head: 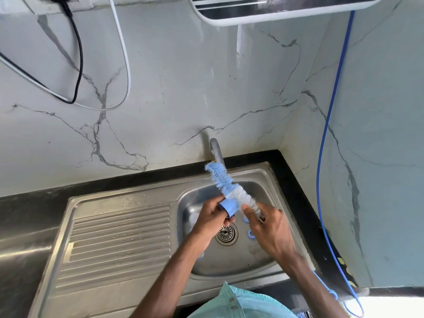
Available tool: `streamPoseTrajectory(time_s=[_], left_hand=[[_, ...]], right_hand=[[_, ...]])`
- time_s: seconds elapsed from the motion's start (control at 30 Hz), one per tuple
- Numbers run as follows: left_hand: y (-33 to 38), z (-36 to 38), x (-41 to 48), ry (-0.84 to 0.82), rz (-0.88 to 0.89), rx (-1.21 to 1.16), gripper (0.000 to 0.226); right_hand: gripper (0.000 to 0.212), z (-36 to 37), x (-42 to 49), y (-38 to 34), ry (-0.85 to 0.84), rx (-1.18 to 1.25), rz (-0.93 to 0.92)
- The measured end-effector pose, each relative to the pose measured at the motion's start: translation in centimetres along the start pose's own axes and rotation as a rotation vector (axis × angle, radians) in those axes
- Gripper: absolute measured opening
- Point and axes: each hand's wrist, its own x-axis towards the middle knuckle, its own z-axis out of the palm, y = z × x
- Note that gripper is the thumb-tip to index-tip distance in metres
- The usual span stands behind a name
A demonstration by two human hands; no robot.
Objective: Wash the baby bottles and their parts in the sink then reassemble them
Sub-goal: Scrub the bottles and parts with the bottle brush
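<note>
Left grip pinches blue cap above sink | right grip holds bottle brush by its wire stem | brush axis runs from right grip far-left toward tap, bristles just beside cap's right | next, I judge: work cap onto bristles | blue rings lie beside drain, below both grips, not obstructing.

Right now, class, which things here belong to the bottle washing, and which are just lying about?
Job: left hand holding blue cap; right hand holding brush; blue rings in the sink; tap.
Lying about: black cable, white cable, blue hose, wall appliance.
</note>
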Motion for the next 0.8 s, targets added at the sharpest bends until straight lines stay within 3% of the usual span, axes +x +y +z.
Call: streamPoseTrajectory(time_s=[0.07,0.2,0.33,0.47,0.63,0.8], left_hand=[[0.0,0.2,0.0,-0.043,-0.021,-0.02,0.045],[0.3,0.4,-0.3,0.069,-0.02,-0.1,0.021],[-0.1,0.3,0.1,0.173,-0.09,-0.145,0.023],[-0.8,0.3,-0.1,0.227,-0.071,-0.18,0.01],[-0.9,0.4,0.0,0.234,-0.054,-0.134,0.026],[-1.1,0.4,-0.1,0.229,-0.081,-0.179,0.022]], right_hand=[[0.044,-0.3,0.2,0.5,0.038,-0.007,-0.003],[0.033,0.5,-1.4,-0.5,-0.097,-0.03,-0.148],[0.04,0.0,-0.1,0.6,0.025,0.034,0.003],[0.035,0.8,-1.4,-0.2,-0.08,0.021,-0.129],[0.052,0.7,-0.4,1.5,0.02,0.119,0.087],[0.049,1.3,-2.0,0.3,-0.087,0.104,-0.011]])
